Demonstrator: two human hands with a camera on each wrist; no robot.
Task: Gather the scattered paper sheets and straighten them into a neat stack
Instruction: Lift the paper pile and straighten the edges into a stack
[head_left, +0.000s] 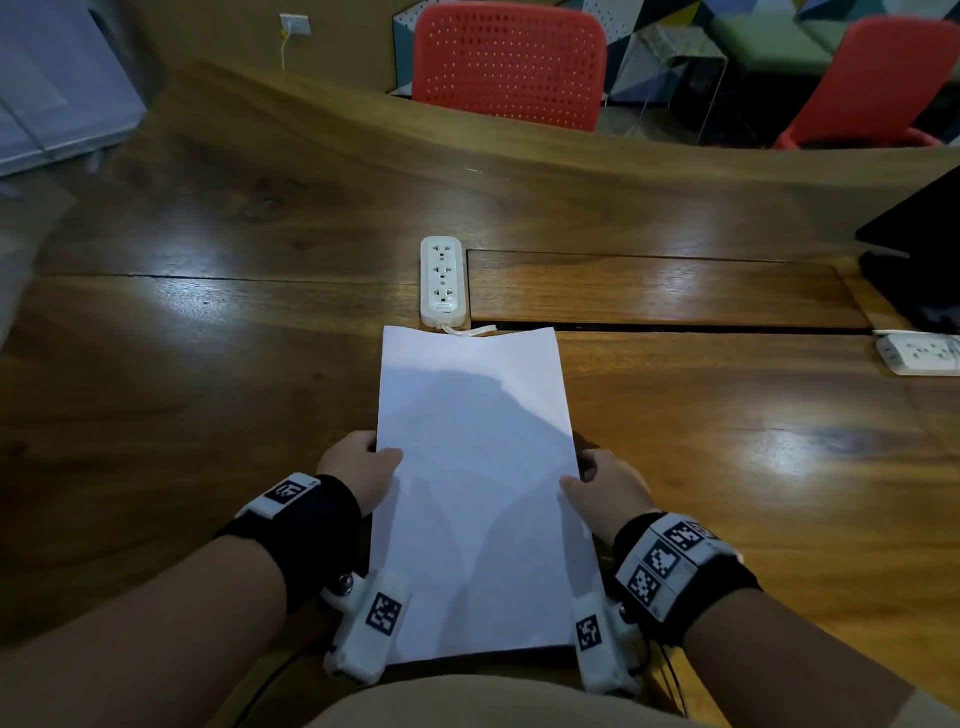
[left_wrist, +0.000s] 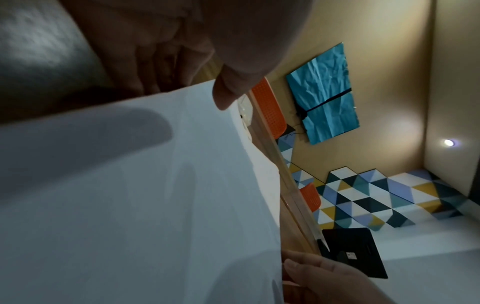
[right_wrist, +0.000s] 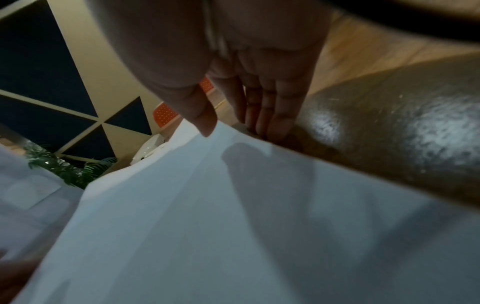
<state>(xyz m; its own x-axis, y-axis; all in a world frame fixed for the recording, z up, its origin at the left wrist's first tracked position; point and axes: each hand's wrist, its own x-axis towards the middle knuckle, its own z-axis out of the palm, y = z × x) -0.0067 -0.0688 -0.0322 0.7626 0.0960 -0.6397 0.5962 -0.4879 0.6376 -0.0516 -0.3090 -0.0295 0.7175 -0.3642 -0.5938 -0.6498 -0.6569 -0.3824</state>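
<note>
A stack of white paper sheets (head_left: 478, 493) lies lengthwise in front of me over the wooden table (head_left: 208, 338), edges lined up and slightly bowed. My left hand (head_left: 371, 460) grips its left edge, thumb on top and fingers underneath. My right hand (head_left: 589, 478) grips the right edge the same way. In the left wrist view the thumb (left_wrist: 228, 90) presses on the paper sheets (left_wrist: 130, 195). In the right wrist view the thumb (right_wrist: 201, 117) lies on the paper sheets (right_wrist: 207, 226) and the fingers (right_wrist: 267, 115) reach below the edge.
A white power strip (head_left: 442, 280) lies just beyond the stack's far end. A second power strip (head_left: 919, 353) and a black device (head_left: 914, 260) sit at the right edge. Two red chairs (head_left: 509, 62) (head_left: 878, 88) stand behind the table.
</note>
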